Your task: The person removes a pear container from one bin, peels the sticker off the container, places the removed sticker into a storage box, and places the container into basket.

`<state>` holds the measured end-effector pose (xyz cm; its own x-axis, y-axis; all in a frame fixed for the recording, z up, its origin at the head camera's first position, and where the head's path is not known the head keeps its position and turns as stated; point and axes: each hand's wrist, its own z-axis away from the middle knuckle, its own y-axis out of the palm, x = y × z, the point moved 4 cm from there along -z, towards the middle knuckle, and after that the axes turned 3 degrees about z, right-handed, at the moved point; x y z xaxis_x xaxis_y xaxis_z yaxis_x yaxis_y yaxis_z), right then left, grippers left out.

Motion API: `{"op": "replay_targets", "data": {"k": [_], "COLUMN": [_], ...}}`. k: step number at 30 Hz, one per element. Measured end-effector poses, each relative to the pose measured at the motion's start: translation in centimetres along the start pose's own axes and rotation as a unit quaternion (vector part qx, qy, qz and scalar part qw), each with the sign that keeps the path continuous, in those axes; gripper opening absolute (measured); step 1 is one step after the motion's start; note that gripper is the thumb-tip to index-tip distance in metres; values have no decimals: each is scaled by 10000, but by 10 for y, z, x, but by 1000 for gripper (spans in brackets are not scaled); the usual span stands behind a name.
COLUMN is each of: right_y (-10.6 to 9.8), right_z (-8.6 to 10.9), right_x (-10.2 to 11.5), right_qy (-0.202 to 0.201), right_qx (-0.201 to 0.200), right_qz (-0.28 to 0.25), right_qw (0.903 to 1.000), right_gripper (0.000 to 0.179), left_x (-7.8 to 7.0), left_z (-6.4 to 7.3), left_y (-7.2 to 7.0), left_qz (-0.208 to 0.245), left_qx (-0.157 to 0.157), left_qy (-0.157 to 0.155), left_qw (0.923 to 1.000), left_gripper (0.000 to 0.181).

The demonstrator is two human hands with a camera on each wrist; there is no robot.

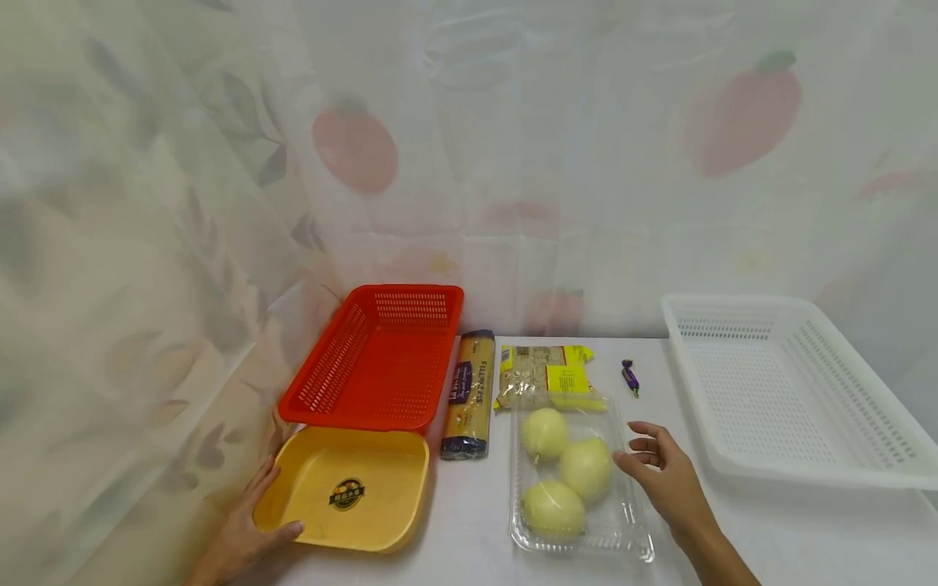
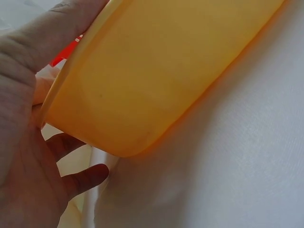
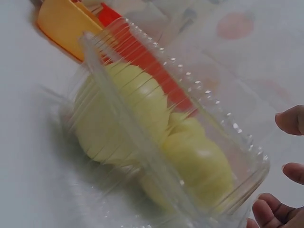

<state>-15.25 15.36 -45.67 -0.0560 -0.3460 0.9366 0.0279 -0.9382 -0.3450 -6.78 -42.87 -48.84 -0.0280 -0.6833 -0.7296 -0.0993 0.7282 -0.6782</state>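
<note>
My left hand [image 1: 245, 525] rests against the left near corner of a yellow plastic basin [image 1: 381, 488], thumb along the near side and fingers by the left side. In the left wrist view, two lower fingers [image 2: 85, 180] stand apart from the basin's wall. My right hand [image 1: 667, 472] is relaxed beside a clear plastic clamshell box [image 1: 633, 513], its thumb near the box's right edge. Inside the box lie three pale green round fruits [image 1: 586, 470]. In the right wrist view a small gap shows between most fingertips [image 3: 266, 211] and the box.
Behind the basin stands a red slotted basket [image 1: 374, 358]. A pasta packet [image 1: 469, 399] lies right of it, then a yellow-and-clear food packet [image 1: 542, 370] behind the box. A purple-wrapped candy [image 1: 630, 378] lies farther right, before a white basket [image 1: 762, 399]. Curtains [image 1: 586, 163] hang behind.
</note>
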Motion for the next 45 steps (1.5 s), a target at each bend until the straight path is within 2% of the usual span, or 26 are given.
{"op": "replay_targets", "data": {"k": [12,23,36,45], "right_y": [5,11,13,13], "right_z": [-5,-6,-6,-5], "right_x": [-23,-33,-31,-31], "right_qy": [609,696,631,695], "right_qx": [326,526,474,428], "right_qz": [54,20,8,36], "right_qw": [9976,9962,9969,9967], "right_gripper": [74,84,81,82], "left_x": [0,-7,-44,-73], "left_z": [-2,1,4,2], "left_y": [1,0,-12,-20], "left_qz": [-18,-119,-178,-299], "left_qx": [90,6,-156,-527], "left_qy": [-229,-415,-856,-551], "left_qw": [9997,9991,9961,9966], "left_gripper": [92,95,101,102]}}
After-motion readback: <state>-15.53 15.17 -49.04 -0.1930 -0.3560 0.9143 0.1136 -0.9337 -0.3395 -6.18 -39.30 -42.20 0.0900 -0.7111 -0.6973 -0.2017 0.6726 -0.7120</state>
